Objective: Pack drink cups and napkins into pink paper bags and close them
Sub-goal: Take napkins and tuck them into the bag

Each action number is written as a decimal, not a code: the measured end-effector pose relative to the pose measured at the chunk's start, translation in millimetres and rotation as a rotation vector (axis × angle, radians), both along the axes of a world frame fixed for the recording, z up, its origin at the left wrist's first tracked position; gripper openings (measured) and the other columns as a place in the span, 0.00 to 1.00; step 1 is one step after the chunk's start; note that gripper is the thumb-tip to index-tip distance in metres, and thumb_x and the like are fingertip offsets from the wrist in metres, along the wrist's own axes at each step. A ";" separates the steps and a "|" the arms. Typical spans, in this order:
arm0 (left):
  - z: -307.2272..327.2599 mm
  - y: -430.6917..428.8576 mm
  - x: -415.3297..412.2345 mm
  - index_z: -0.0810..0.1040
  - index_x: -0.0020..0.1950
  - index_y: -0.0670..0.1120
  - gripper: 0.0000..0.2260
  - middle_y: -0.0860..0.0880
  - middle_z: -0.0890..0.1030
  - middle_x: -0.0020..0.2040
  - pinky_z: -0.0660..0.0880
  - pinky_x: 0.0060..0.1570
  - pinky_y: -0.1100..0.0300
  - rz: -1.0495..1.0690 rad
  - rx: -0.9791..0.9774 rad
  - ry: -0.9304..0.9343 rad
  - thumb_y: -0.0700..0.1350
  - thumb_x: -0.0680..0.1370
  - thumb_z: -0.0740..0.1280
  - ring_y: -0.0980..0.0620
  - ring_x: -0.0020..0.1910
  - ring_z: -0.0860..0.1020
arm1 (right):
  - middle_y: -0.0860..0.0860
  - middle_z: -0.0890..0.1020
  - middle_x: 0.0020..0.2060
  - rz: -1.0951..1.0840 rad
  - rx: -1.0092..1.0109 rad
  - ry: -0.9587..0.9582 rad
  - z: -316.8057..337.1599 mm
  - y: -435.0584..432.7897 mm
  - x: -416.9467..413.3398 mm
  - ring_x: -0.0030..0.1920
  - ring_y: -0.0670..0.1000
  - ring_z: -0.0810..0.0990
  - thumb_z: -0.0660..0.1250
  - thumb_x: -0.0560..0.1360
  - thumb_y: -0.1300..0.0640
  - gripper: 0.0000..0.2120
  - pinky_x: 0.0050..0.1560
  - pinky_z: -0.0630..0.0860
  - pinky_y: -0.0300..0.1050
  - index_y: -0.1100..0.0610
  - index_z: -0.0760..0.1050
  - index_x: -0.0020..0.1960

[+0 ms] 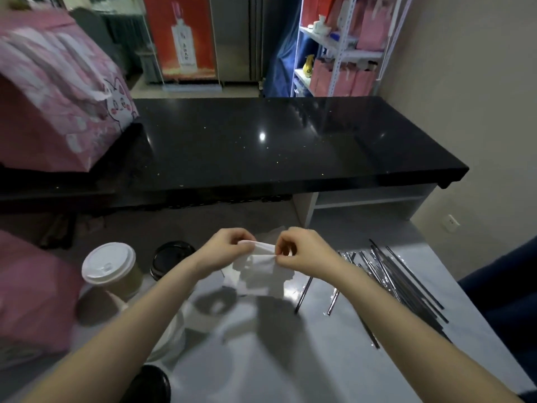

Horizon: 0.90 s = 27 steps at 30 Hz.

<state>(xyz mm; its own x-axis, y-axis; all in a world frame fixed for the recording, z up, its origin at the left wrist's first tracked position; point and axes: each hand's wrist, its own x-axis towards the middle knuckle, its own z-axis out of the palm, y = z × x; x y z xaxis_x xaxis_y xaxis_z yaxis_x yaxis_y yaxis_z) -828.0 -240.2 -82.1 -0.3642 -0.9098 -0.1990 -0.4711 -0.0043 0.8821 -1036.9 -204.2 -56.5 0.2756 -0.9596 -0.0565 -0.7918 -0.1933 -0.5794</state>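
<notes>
Above the grey table (334,359), my left hand (225,248) and my right hand (302,251) each pinch the top edge of a white napkin (260,271), which hangs between them. A paper cup with a white lid (112,270) stands to the left. Beside it is a cup with a black lid (171,257), partly hidden behind my left wrist. A pink paper bag (26,292) lies blurred at the left edge. Another pink bag with a cartoon face (64,106) stands on the black counter (276,141).
Several wrapped black straws (401,283) lie spread on the table's right side, two nearer my right forearm. A dark round lid (151,385) sits at the bottom edge. A white shelf (343,48) with pink bags stands behind the counter.
</notes>
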 end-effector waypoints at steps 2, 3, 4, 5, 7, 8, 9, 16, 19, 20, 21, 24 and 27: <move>0.3 9.4 -2.8 0.82 0.47 0.46 0.06 0.48 0.81 0.41 0.72 0.37 0.64 0.000 0.039 0.041 0.41 0.78 0.65 0.56 0.38 0.76 | 0.45 0.72 0.40 -0.030 -0.014 0.015 -6.2 -3.1 -0.4 0.40 0.45 0.73 0.70 0.68 0.55 0.02 0.44 0.74 0.43 0.49 0.78 0.39; 0.9 13.7 -4.5 0.82 0.48 0.45 0.07 0.49 0.80 0.40 0.71 0.37 0.63 0.000 0.074 0.065 0.41 0.79 0.64 0.55 0.38 0.76 | 0.45 0.71 0.42 -0.041 -0.008 0.014 -9.2 -3.5 -0.5 0.42 0.46 0.73 0.70 0.67 0.55 0.02 0.47 0.74 0.43 0.49 0.78 0.39; 1.9 17.4 -6.4 0.82 0.48 0.45 0.08 0.49 0.80 0.40 0.71 0.38 0.61 0.006 0.113 0.087 0.42 0.79 0.63 0.54 0.38 0.76 | 0.46 0.71 0.44 -0.054 0.001 0.002 -12.0 -3.9 -0.5 0.45 0.46 0.73 0.70 0.67 0.55 0.01 0.49 0.73 0.43 0.50 0.78 0.39; 2.8 20.5 -8.3 0.82 0.49 0.45 0.10 0.49 0.79 0.40 0.72 0.39 0.59 0.021 0.157 0.114 0.44 0.81 0.62 0.53 0.39 0.76 | 0.46 0.72 0.46 -0.065 0.011 -0.017 -14.3 -3.9 -0.7 0.47 0.46 0.74 0.70 0.67 0.55 0.01 0.50 0.73 0.44 0.51 0.79 0.38; 3.6 25.7 -10.7 0.82 0.51 0.45 0.15 0.47 0.80 0.43 0.73 0.43 0.56 0.063 0.258 0.191 0.52 0.82 0.60 0.51 0.41 0.77 | 0.47 0.76 0.46 -0.085 0.045 -0.053 -16.7 -4.1 -0.5 0.48 0.47 0.76 0.70 0.67 0.55 0.02 0.50 0.75 0.45 0.52 0.78 0.38; 4.1 28.5 -11.1 0.82 0.51 0.45 0.17 0.46 0.81 0.43 0.74 0.45 0.55 0.077 0.295 0.230 0.56 0.81 0.60 0.50 0.42 0.78 | 0.47 0.78 0.43 -0.097 0.067 -0.072 -16.8 -4.1 -0.3 0.45 0.47 0.77 0.70 0.67 0.55 0.02 0.47 0.75 0.45 0.53 0.78 0.39; 4.2 31.7 -10.6 0.82 0.52 0.47 0.16 0.47 0.81 0.44 0.74 0.44 0.55 0.077 0.294 0.246 0.58 0.79 0.63 0.51 0.42 0.79 | 0.47 0.79 0.40 -0.109 0.087 -0.097 -16.6 -3.9 0.2 0.42 0.47 0.77 0.70 0.67 0.55 0.02 0.44 0.75 0.44 0.53 0.77 0.39; 16.0 53.2 16.3 0.82 0.50 0.45 0.11 0.51 0.82 0.39 0.77 0.38 0.62 0.163 -0.029 0.192 0.35 0.70 0.74 0.55 0.39 0.80 | 0.41 0.78 0.46 0.028 0.136 -0.366 2.0 -0.5 13.0 0.46 0.42 0.78 0.76 0.68 0.56 0.19 0.44 0.74 0.34 0.47 0.75 0.56; 34.1 63.1 45.0 0.82 0.49 0.45 0.10 0.52 0.83 0.38 0.75 0.36 0.65 0.243 -0.102 0.220 0.34 0.70 0.74 0.57 0.38 0.80 | 0.42 0.81 0.48 0.106 0.190 -0.440 21.3 0.3 35.2 0.49 0.43 0.80 0.76 0.69 0.57 0.19 0.47 0.78 0.37 0.50 0.77 0.59; 40.3 66.8 56.9 0.82 0.48 0.45 0.11 0.52 0.83 0.38 0.75 0.36 0.65 0.265 -0.131 0.202 0.34 0.70 0.74 0.58 0.38 0.80 | 0.45 0.82 0.47 0.116 0.186 -0.469 27.7 0.7 47.0 0.47 0.45 0.81 0.75 0.70 0.58 0.15 0.46 0.80 0.39 0.51 0.79 0.56; 46.7 70.9 69.9 0.82 0.47 0.46 0.11 0.52 0.83 0.37 0.75 0.36 0.65 0.291 -0.162 0.181 0.33 0.69 0.74 0.58 0.37 0.80 | 0.47 0.83 0.45 0.117 0.172 -0.489 34.3 1.4 60.8 0.45 0.47 0.82 0.75 0.71 0.60 0.12 0.44 0.81 0.41 0.52 0.80 0.53; 65.2 83.9 117.9 0.83 0.44 0.47 0.11 0.52 0.82 0.36 0.73 0.34 0.67 0.392 -0.267 0.151 0.33 0.69 0.73 0.59 0.36 0.79 | 0.48 0.83 0.39 0.116 0.095 -0.495 54.3 1.3 111.3 0.41 0.47 0.82 0.74 0.70 0.62 0.08 0.42 0.80 0.44 0.51 0.81 0.46; 83.4 101.2 179.3 0.83 0.40 0.49 0.10 0.51 0.83 0.36 0.74 0.35 0.68 0.527 -0.378 0.182 0.33 0.69 0.75 0.59 0.36 0.79 | 0.51 0.84 0.38 0.191 0.042 -0.529 73.5 3.7 174.3 0.41 0.50 0.82 0.73 0.69 0.64 0.08 0.43 0.80 0.46 0.53 0.81 0.43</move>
<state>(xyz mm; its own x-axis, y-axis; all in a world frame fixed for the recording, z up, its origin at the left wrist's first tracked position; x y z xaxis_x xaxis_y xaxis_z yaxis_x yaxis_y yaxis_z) -648.6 -139.0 1.3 0.1502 -0.9700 0.1910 -0.3344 0.1320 0.9332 -862.5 -200.5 17.0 0.4451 -0.8900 0.0992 -0.3442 -0.2723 -0.8985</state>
